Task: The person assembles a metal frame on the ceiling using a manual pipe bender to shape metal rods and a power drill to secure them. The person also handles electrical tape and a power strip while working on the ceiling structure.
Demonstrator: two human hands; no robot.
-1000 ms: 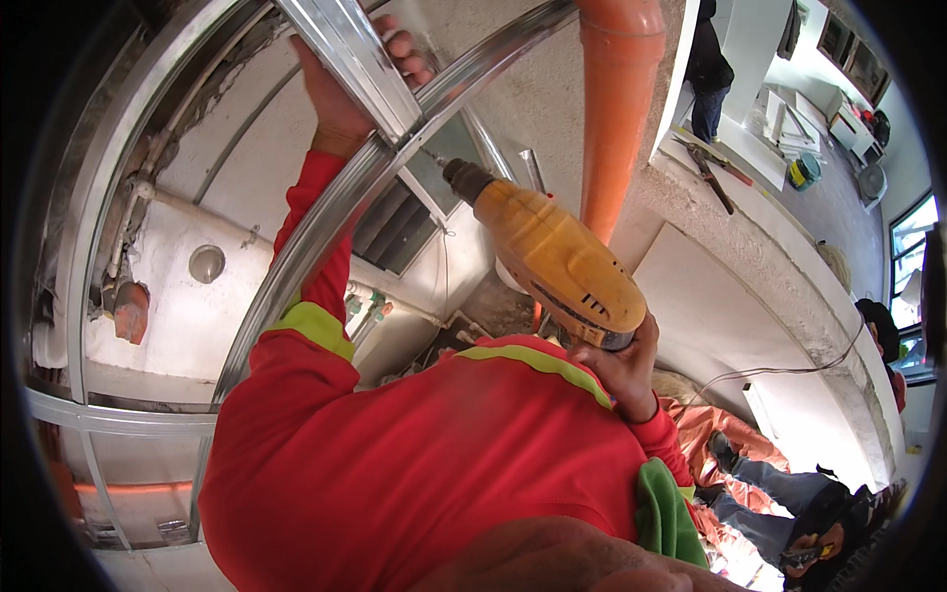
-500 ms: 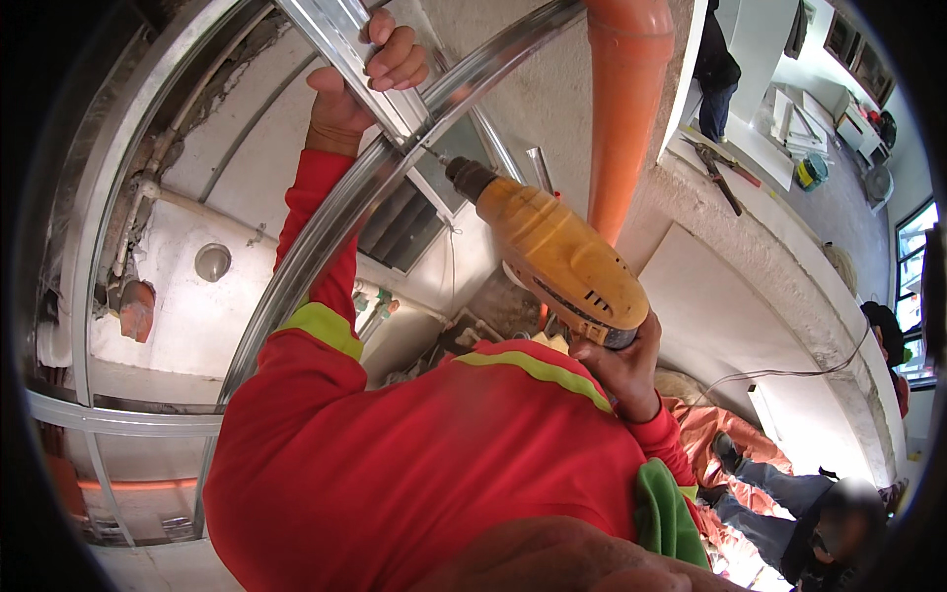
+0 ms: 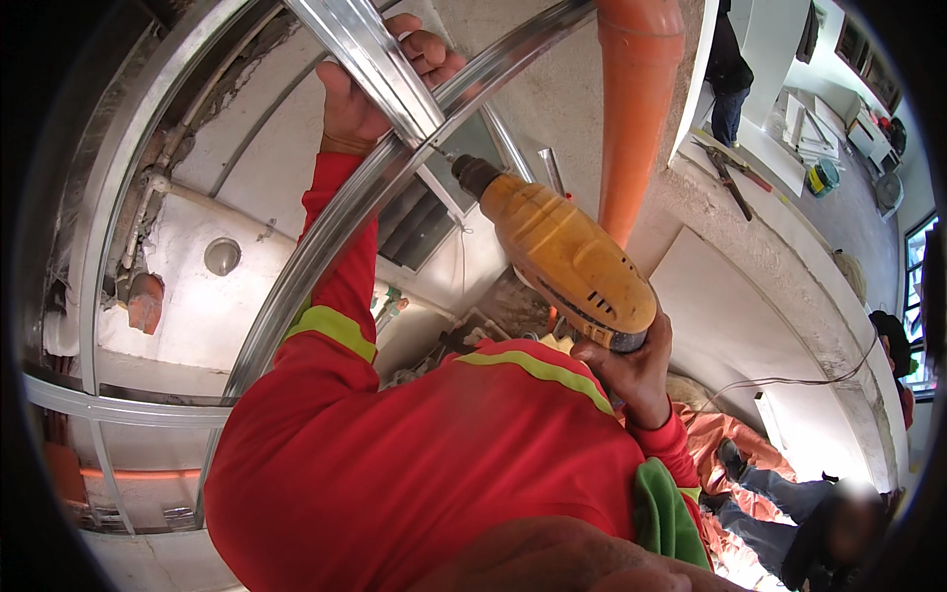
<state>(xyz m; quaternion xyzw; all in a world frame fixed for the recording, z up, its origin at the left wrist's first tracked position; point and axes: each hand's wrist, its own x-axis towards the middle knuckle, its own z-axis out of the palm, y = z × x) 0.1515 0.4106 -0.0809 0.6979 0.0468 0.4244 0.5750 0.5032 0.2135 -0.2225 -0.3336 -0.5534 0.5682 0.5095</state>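
Observation:
My right hand is wrapped round the handle end of a worn yellow power drill. Its dark chuck points up and left, and the bit reaches the joint of two shiny metal profiles. One is a straight metal stud coming down from the top edge. The other is a long metal track that looks curved and passes under the stud's end. Behind the stud, my left hand grips it, thumb on one side and fingers on the other; the palm is partly hidden.
An orange pipe stands right of the drill. Pliers-like cutters lie on the ledge at right. More metal framing runs along the left. A person is at lower right; another person's legs show at upper right.
The stud's end, the drill and both hands appear slightly farther right and lower in the picture. My left fingers look less curled round the stud. The bit stays at the joint.

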